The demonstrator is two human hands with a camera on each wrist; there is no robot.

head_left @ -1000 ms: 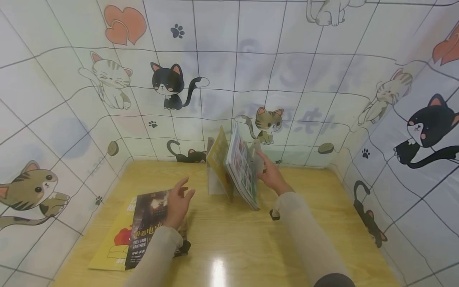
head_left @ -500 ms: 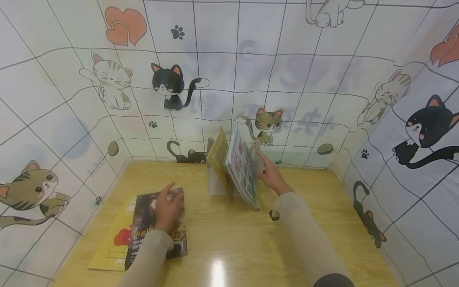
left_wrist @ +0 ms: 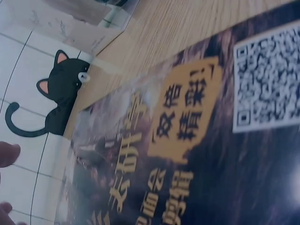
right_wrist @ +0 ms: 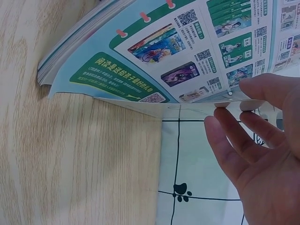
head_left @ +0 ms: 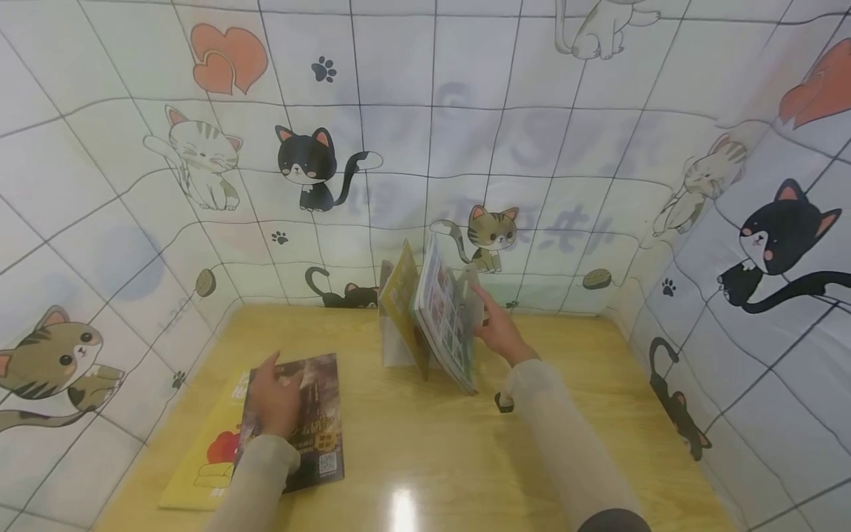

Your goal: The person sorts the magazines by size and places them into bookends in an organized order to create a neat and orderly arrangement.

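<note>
In the head view, a white book stand (head_left: 394, 346) stands against the back wall. It holds a leaning yellow book (head_left: 401, 301) and several thicker magazines (head_left: 440, 318) with a colourful back cover. My right hand (head_left: 501, 334) pinches the stand's right side panel, thumb on the inner side, fingers behind. My left hand (head_left: 275, 400) hovers over a dark magazine (head_left: 322, 403), fingers loosely bent; whether they touch it cannot be told. The dark magazine's printed cover (left_wrist: 187, 117) and QR code fill much of the left wrist view. It partly covers a yellow magazine (head_left: 189, 473).
A wooden table (head_left: 425, 443) carries everything. Cat-printed cloth walls (head_left: 399, 133) enclose it at the back and both sides. Bare wood lies between the dark magazine and the stand, and to the right of my right arm.
My left hand has moved left across the dark magazine, uncovering its right side and QR code. My right hand keeps its hold on the stand. The head view has shifted slightly.
</note>
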